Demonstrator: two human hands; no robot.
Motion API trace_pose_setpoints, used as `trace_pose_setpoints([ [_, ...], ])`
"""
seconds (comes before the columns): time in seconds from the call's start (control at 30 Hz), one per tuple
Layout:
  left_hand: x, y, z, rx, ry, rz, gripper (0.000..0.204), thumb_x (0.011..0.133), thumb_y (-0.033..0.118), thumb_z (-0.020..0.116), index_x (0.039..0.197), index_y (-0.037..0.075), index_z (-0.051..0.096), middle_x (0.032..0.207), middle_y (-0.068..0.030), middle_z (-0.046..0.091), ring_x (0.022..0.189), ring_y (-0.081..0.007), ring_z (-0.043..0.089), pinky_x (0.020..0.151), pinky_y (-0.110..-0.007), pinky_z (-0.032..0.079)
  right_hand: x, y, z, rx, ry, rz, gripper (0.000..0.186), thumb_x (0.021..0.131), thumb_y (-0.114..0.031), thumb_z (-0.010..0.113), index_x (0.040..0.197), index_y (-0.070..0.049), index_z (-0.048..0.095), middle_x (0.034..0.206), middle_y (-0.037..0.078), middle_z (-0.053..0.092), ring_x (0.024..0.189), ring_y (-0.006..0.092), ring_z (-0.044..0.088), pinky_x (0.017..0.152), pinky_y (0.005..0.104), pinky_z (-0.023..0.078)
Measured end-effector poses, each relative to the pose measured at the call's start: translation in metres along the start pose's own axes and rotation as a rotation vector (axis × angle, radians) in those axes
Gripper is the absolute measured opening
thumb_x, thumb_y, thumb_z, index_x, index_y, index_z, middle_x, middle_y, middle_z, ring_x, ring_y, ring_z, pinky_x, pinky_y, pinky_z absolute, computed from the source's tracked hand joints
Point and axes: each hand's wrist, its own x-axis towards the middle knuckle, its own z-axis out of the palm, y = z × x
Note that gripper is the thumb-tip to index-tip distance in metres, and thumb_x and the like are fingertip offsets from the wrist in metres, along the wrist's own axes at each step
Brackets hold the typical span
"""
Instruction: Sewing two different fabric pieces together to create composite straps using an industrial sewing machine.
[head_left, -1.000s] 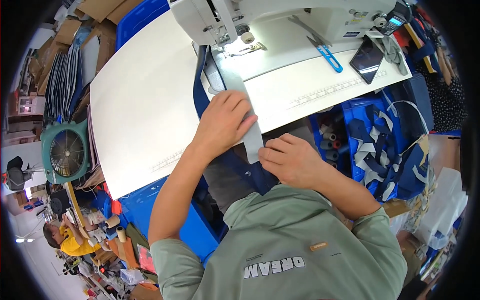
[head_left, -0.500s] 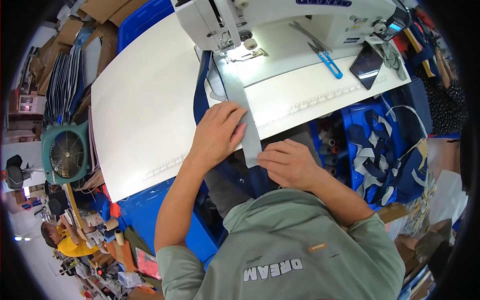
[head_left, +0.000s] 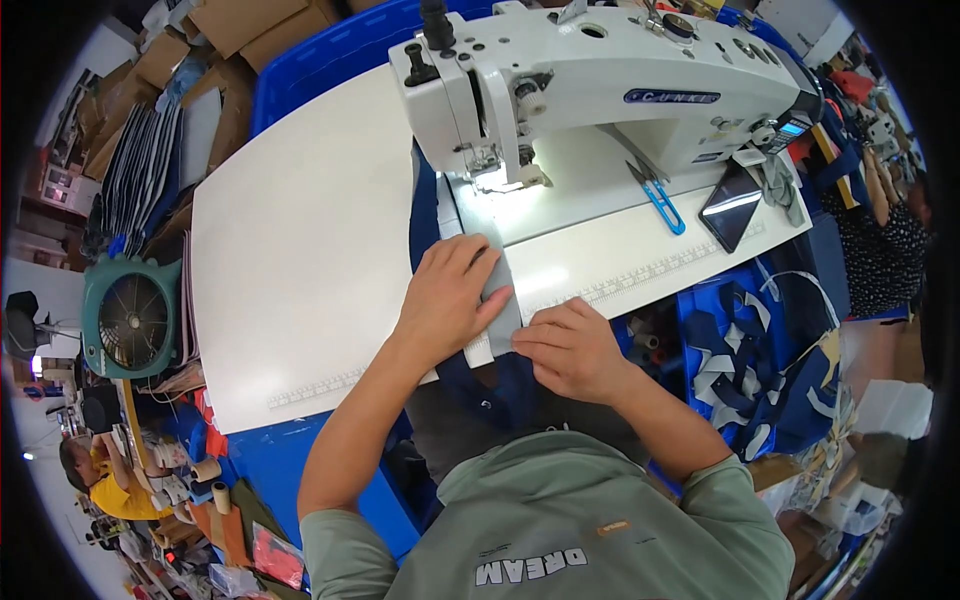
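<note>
— Left hand [head_left: 447, 300] first: it lies flat, fingers spread and pressed down on the grey strip [head_left: 497, 283], pinning it to the white table [head_left: 300, 260]. Nothing is gripped; it holds by weight alone.

— And what lies under the strip?

— Navy fabric [head_left: 425, 215], running from the lap up along the table's inner edge toward the sewing machine [head_left: 560, 90]. The strip lies on top of it, just short of the lit presser foot [head_left: 500, 178].

— So how would you feed it well?

— I'd keep that flat palm light enough for the layers to slide together, with fingertips well back from the needle. The edges look the thing to watch: if the grey drifts off the navy, the seam wanders.

— The right hand [head_left: 570, 345]?

— Half curled at the table's near edge, fingertips pinching the strip's lower end and touching the left hand's fingers. I judge its job is gentle tension, keeping the tail straight rather than pulling.

— Anything further right to mind?

— Blue-handled snips [head_left: 660, 200] and a dark phone [head_left: 732, 203] rest on the machine bed, well apart from the hands. A blue bin [head_left: 760, 350] of navy and grey cut pieces sits beside the table.
</note>
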Motion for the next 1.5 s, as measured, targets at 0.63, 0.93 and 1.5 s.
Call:
trace_pose_setpoints([
  [0.63,0.018,-0.034,0.008,-0.108,0.060,-0.062,0.032,0.085,0.011,0.078,0.116,0.005,0.071,0.129,-0.0112,0.065,0.120,-0.0330,0.061,0.103,-0.042,0.048,0.051,0.044,0.012,-0.203,-0.004,0.117,0.033,0.075,-0.013,0.075,0.107,-0.008,0.071,0.119,0.000,0.067,0.106,0.0203,0.061,0.092,0.0386,0.048],
  [0.93,0.020,-0.035,0.014,-0.118,0.187,-0.151,0.028,0.086,0.009,0.077,0.113,0.005,0.072,0.122,-0.0112,0.068,0.114,-0.0321,0.064,0.098,-0.040,0.051,0.042,0.039,0.015,-0.251,0.004,0.063,0.029,0.078,-0.017,0.073,0.107,-0.010,0.071,0.121,0.000,0.067,0.105,0.0200,0.061,0.089,0.0371,0.049],
  [1.5,0.028,-0.036,0.011,-0.018,0.148,-0.020,0.018,0.084,0.011,0.079,0.101,0.007,0.074,0.106,-0.0062,0.071,0.100,-0.0278,0.068,0.086,-0.038,0.054,0.037,0.034,0.015,-0.190,-0.009,0.032,0.029,0.075,-0.016,0.075,0.103,-0.009,0.072,0.118,0.002,0.069,0.107,0.0206,0.062,0.088,0.0371,0.050],
])
